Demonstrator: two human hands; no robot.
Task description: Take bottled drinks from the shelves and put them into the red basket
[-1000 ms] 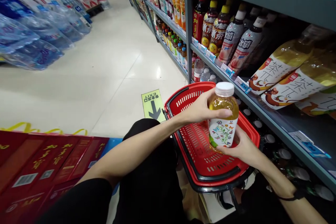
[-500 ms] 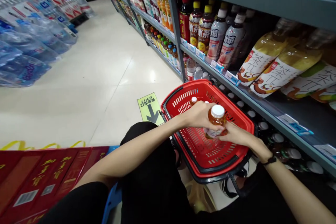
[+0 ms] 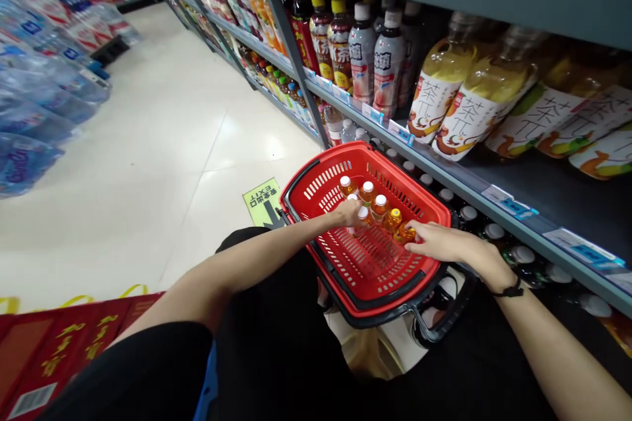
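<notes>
While the left hand (image 3: 349,212) reaches down into a red basket (image 3: 345,286), its fingers curl in beside a white-capped bottle (image 3: 363,214) just to their right; they are partly hidden, so I cannot tell whether they have hold of it. The right hand (image 3: 434,241) hangs over the basket's right side, half open, thumb apart from the fingers, with the tips at a yellow-capped bottle (image 3: 405,233) just to their left — no firm hold shows.

Between the two hands stands another yellow-capped bottle, and from there a row of small amber bottles (image 3: 379,205) with white caps runs away beyond the left hand, all upright inside the basket. A black wristband (image 3: 511,287) circles the wrist behind the right hand.

Ahead of the right hand and to its right, outside the basket, a shelf (image 3: 553,200) carries large bottles (image 3: 467,118) of yellow drink with white labels, tilted back. To the left of the left hand, on the pale floor (image 3: 197,210), lies a green exit sign (image 3: 261,200); farther left and nearer the body are red boxes (image 3: 64,342) — and well beyond them, wrapped packs of water (image 3: 34,105).
</notes>
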